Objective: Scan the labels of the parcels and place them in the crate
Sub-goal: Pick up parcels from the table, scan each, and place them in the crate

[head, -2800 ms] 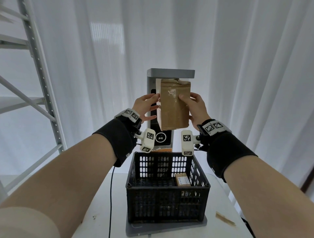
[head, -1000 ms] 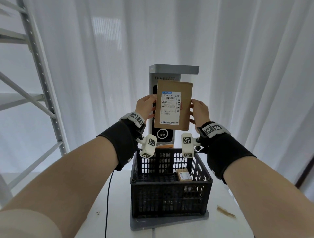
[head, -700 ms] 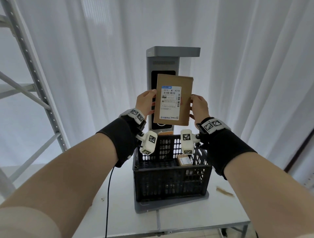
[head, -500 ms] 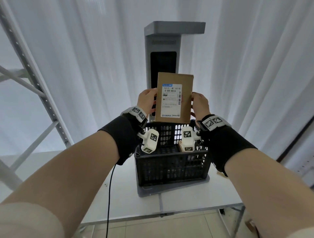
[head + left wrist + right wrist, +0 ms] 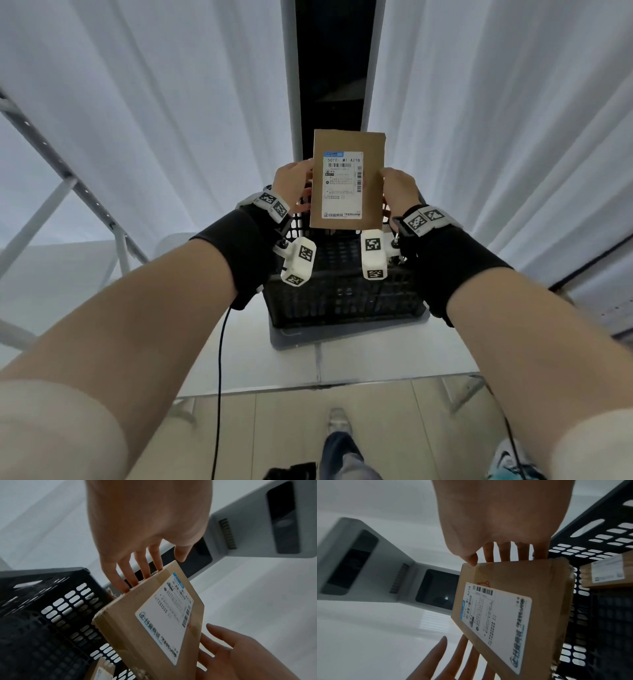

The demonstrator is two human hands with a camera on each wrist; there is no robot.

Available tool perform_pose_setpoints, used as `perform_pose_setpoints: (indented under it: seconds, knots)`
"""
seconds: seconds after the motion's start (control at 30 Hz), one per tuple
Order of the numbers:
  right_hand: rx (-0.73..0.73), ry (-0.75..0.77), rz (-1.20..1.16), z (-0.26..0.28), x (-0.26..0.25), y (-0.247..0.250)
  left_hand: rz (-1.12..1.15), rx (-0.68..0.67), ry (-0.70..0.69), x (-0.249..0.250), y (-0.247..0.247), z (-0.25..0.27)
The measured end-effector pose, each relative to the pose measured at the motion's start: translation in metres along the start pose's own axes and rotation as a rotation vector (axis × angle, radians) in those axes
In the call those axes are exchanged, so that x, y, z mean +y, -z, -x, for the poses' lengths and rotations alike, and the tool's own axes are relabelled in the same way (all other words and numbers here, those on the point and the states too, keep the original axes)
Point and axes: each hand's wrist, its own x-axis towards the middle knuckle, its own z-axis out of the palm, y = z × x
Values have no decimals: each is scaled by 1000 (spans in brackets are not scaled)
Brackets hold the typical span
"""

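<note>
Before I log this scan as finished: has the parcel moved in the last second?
Yes. The parcel has dropped down the scanner's front; its lower edge, earlier clear above the crate, now overlaps the crate's rear rim.

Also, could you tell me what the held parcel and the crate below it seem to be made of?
The parcel looks like matt brown cardboard, frayed at the corners, with a smooth white paper label. The crate seems rigid black plastic: moulded walls with rows of slots, slightly shiny at the rim.

left hand [image 5: 291,181] | right hand [image 5: 399,190] | both raised, forearms extended | fingers [image 5: 122,574] straight, thumbs pinching
</note>
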Motion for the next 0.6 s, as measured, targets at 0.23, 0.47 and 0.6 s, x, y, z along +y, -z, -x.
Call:
perform_pose_setpoints:
  seconds: [0.23,0.47,0.6]
  knots:
    - [-35,-93,214,-74,44,-24,-29,-9,195,-44,-10,-81]
    - [-133,-262,458,-146,115,-35,-86,-79,416,-104,-23,-150]
    - [-122,-281,510,-174,137,-36,-89,-89,495,-123,-33,-179]
